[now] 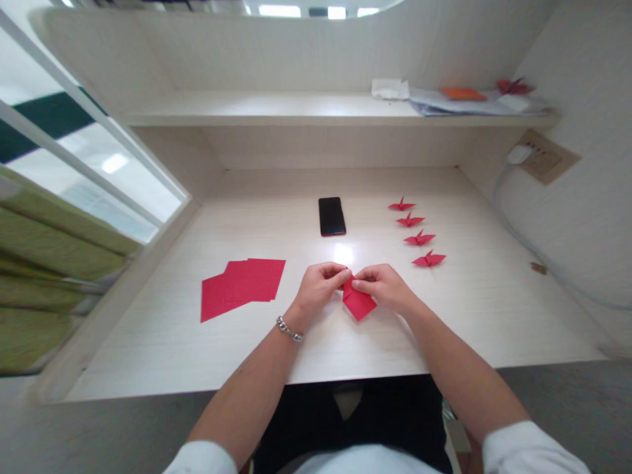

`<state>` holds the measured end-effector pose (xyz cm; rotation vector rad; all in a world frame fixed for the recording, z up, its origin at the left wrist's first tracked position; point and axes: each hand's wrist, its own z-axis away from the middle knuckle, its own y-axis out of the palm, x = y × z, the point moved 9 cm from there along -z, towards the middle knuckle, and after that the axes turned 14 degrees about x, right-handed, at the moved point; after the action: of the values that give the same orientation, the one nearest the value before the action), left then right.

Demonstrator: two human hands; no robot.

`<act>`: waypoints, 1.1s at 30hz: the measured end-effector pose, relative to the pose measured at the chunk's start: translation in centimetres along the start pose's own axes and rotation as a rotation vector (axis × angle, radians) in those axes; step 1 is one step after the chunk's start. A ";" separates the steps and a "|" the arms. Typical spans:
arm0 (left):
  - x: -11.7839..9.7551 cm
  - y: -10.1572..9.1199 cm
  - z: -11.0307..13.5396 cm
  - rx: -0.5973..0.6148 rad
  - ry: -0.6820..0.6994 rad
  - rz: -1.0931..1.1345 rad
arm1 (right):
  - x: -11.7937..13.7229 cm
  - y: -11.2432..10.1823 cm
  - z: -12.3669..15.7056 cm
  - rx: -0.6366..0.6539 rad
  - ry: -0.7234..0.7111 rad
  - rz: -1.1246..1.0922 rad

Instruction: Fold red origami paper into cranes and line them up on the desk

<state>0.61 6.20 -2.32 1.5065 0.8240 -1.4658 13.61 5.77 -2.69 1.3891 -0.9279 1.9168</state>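
A partly folded piece of red origami paper (359, 305) is held between my hands above the front half of the desk. Its lower part hangs as a diamond shape, while my fingers cover much of the upper end. My left hand (322, 284), with a chain bracelet at the wrist, pinches the top left edge. From the other side, my right hand (382, 286) grips the upper right part with thumb and fingers. To the left lie several overlapping red paper squares (241, 283). Several folded red paper cranes (428, 260) stand in a column at the right.
A black phone (332, 216) lies behind my hands on the white desk (162, 336). Papers (429, 104) and an orange packet (463, 95) rest on the shelf (276, 105) above. A plugged-in cable (513, 227) runs down the right wall.
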 end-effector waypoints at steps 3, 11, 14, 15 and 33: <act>-0.1 -0.3 0.0 -0.030 0.011 -0.012 | 0.0 0.0 -0.1 -0.013 0.005 0.016; 0.0 -0.3 0.2 -0.083 0.001 0.036 | 1.2 -0.3 0.1 -0.093 -0.056 0.173; 0.1 -0.3 0.1 -0.087 0.005 0.068 | 1.5 -0.2 0.2 -0.078 -0.062 0.207; 0.1 -0.4 0.1 -0.101 0.013 0.090 | 1.5 -0.1 0.2 -0.070 -0.063 0.213; -0.1 -0.7 0.1 -0.114 0.051 -0.001 | 1.2 -0.1 -0.1 -0.092 -0.091 0.114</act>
<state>-0.06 6.39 -2.30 1.4635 0.9236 -1.3630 13.31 5.96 -1.52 1.4057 -1.1464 1.8810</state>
